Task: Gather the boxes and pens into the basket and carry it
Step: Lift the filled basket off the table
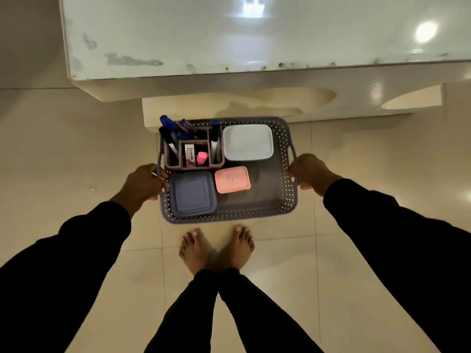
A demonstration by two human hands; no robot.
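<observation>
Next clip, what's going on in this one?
A person stands barefoot holding a grey basket by its side handles, left hand on one, right hand on the other. Inside sit three lidded boxes, pale blue, dark blue and pink, plus a pen holder. The white table is ahead.

Grey perforated plastic basket (290,189): pale blue square box (248,141) far right, dark blue box (191,193) near left, pink box (232,180), blue-capped pens (175,128). Black sleeves (84,240), beige tiled floor (356,149).
</observation>
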